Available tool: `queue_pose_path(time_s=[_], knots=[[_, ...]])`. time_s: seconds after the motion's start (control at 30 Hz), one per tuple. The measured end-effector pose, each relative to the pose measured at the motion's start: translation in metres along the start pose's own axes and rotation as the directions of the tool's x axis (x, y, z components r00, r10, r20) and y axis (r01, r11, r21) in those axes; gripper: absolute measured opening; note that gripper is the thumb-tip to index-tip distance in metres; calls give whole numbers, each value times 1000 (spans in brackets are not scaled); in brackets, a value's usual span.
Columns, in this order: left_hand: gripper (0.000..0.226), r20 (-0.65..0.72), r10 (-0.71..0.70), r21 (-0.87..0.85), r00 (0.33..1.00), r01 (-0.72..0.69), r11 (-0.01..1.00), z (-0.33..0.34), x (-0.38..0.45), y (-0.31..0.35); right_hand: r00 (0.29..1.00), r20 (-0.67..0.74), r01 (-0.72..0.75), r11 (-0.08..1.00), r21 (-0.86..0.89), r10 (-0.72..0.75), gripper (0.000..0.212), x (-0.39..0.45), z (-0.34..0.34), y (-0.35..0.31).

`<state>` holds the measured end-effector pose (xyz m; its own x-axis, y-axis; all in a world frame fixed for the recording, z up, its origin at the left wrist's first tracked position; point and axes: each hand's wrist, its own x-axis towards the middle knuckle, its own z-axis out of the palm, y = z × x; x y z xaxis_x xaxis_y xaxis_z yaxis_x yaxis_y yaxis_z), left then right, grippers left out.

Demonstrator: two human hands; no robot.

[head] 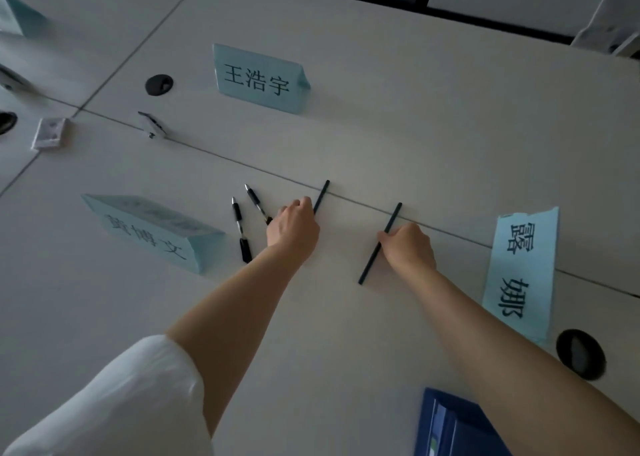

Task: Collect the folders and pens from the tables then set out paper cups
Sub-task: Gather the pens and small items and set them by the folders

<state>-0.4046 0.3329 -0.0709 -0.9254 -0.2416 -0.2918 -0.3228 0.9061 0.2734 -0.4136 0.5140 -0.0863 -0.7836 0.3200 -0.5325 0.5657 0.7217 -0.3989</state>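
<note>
Head view — both hands curled, left hand (294, 225) and right hand (408, 246) each gripping a dark pencil.

Both hands, left (294, 225) and right (408, 246), each gripping a dark pencil on the table (415, 126).

I saw two bare forearms in the head view, no watch, rings or bands that I could make out. Left hand (294, 227): well back from the fingers, past the elbow approx., a white sleeve (131, 396) was pushed up, loose soft fabric w/ folds, bunched at its cuff edge. Right hand (408, 246): arm behind the fingers was bare all the way to the frame edge, no sleeve in view. Nails were too small & blurred to tell. Lighting was dim, so sleeve looked greyish-white.
</note>
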Motion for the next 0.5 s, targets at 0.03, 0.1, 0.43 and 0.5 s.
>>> queue_pose_path(time_s=[0.03, 0.1, 0.43, 0.5], knots=[[26, 1, 8, 3, 1000, -8, 1000, 2, 3, 2, 1000, -18, -5, 999, -38, 4, 39, 1, 1, -1], [25, -14, 28, 8, 1000, -27, 1000, 9, 7, 5, 999, -52, -6, 994, -112, 0, 40, 2, 5, -5], [12, 21, -220, -458, 975, 205, 865, -7, -11, -1, 974, 29, 228, 968, -103, -226, 24, -14, 21, -42], [12, 23, -347, -583, 937, 295, 757, -17, -17, -18, 946, 84, 312, 950, 21, -313, 19, -22, 27, -63]])
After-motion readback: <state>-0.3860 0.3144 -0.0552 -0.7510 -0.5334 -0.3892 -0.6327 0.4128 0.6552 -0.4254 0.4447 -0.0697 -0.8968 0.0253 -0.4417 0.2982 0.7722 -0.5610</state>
